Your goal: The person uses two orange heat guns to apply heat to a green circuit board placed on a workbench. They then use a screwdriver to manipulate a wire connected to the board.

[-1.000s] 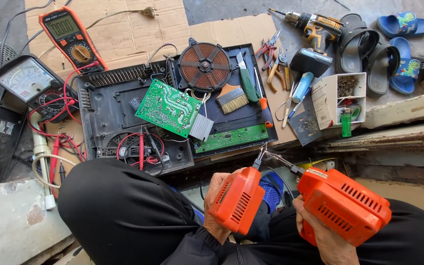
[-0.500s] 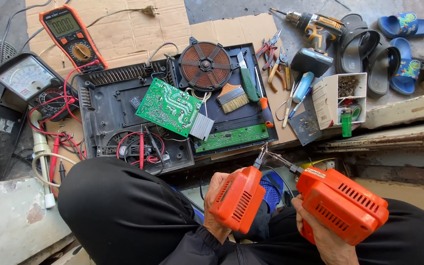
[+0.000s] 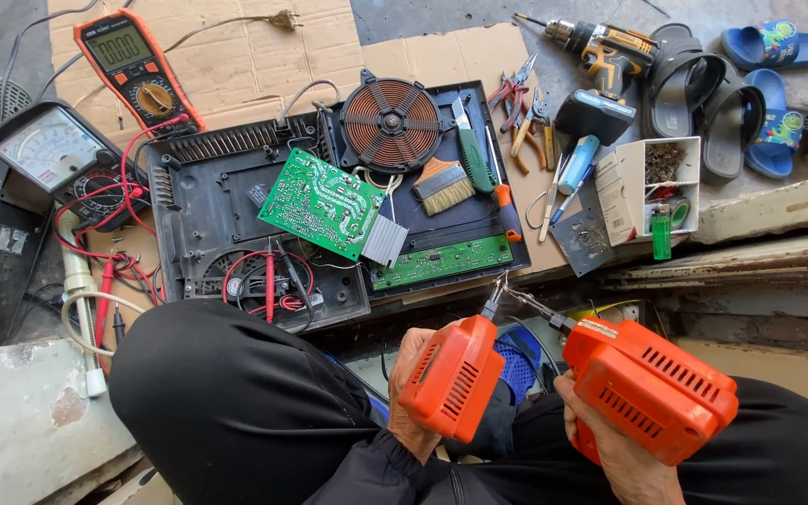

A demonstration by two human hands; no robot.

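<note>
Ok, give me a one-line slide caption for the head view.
Left hand and right hand each hold an orange soldering gun, tips nearly meeting above an opened cooker base.

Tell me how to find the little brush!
Find the opened black appliance base on the cardboard, with its round copper coil. The brush lies just below-right of that coil, beside a green-handled tool. Only it has a wooden handle and pale, fanned-out bristles.
</note>
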